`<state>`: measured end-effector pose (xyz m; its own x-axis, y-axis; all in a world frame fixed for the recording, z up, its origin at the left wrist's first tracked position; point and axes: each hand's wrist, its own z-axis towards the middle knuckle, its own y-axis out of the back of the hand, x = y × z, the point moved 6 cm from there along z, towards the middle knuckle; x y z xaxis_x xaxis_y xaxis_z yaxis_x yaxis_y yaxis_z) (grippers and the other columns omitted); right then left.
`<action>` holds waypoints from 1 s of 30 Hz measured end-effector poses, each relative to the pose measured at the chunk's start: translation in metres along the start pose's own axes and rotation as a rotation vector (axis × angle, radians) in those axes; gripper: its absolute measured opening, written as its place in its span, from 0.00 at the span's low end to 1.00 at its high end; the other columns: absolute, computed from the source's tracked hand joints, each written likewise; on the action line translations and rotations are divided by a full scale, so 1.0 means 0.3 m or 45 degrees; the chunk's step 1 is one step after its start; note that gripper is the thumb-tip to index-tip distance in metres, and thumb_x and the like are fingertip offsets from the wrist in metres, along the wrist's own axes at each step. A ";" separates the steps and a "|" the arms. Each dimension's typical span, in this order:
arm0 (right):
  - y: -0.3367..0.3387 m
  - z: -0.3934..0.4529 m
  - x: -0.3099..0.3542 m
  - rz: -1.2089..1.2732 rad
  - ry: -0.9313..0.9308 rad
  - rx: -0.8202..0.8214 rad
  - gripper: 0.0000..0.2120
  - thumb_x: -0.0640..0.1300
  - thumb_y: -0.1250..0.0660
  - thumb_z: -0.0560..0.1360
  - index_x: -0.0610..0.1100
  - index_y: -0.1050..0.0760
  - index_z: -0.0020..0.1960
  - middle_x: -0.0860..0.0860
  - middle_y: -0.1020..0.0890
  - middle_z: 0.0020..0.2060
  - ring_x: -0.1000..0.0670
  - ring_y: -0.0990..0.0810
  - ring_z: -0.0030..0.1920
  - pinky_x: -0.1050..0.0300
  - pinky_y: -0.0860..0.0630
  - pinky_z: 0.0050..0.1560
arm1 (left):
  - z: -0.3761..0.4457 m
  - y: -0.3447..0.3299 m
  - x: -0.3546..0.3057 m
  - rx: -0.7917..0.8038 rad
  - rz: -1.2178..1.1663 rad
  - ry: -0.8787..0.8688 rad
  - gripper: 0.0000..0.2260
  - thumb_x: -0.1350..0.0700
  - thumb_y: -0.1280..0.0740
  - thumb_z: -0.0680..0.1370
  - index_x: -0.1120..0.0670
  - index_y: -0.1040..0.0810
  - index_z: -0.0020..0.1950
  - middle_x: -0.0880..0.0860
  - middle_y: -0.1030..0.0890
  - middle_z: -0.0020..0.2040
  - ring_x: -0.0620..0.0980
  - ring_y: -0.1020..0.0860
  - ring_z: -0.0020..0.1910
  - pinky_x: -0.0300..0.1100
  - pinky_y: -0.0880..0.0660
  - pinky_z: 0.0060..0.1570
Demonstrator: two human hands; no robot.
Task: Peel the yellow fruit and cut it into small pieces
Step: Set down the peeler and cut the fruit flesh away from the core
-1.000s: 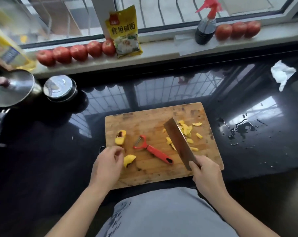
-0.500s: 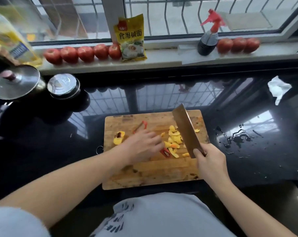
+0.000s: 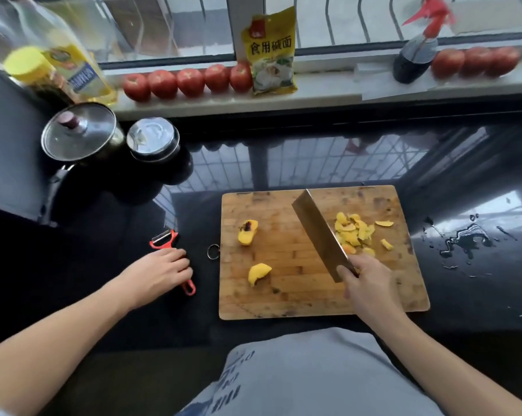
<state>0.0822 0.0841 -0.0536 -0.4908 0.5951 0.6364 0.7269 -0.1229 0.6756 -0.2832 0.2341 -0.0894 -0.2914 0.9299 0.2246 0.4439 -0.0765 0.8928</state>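
Red peeler (image 3: 170, 256), yellow fruit (image 3: 258, 273), probably.

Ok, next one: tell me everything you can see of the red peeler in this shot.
The red peeler is a Y-shaped one: a red forked head holding a short metal blade, and a red handle that looks plastic, ending in a hanging loop. It lies flat on the dark countertop, left of the wooden cutting board and not touching it, blade end pointing away from the person. The left hand rests over the middle of the handle, hiding it; only head and loop show.
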 end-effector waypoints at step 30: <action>-0.067 -0.074 0.000 -0.141 0.232 0.308 0.12 0.41 0.35 0.82 0.59 0.26 0.47 0.61 0.24 0.41 0.58 0.23 0.43 0.67 0.29 0.40 | 0.392 0.200 -0.531 -0.121 -2.997 1.287 0.19 0.68 0.28 0.77 0.52 0.21 0.65 0.55 0.16 0.60 0.51 0.15 0.55 0.45 0.17 0.56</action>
<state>0.0571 0.0690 -0.0589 -0.6355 0.4395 0.6348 0.7466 0.1404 0.6503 -0.1106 0.1237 -0.1175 -0.1210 -0.7912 -0.5995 -0.9642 0.2371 -0.1184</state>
